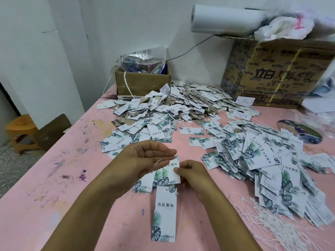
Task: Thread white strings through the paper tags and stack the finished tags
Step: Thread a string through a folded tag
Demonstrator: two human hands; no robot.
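My left hand [145, 158] is held palm up above the pink table [54, 187], fingers straight, and a thin white string [157, 163] loops across its fingers. My right hand [192, 173] pinches the right edge of a leaf-printed paper tag [167, 173] just below the left fingers. A longer tag [165, 212] lies flat on the table beneath them. Unthreaded tags form a big pile [262, 160] to the right. A heap of tags with strings [181, 104] lies further back. Loose white strings [272, 220] are bundled at the right front.
A small open cardboard box [143, 82] holding a plastic bag stands at the back. A large printed carton [279, 73] with a paper roll [224, 19] on top is at the back right. A wooden stool [20, 133] stands left of the table.
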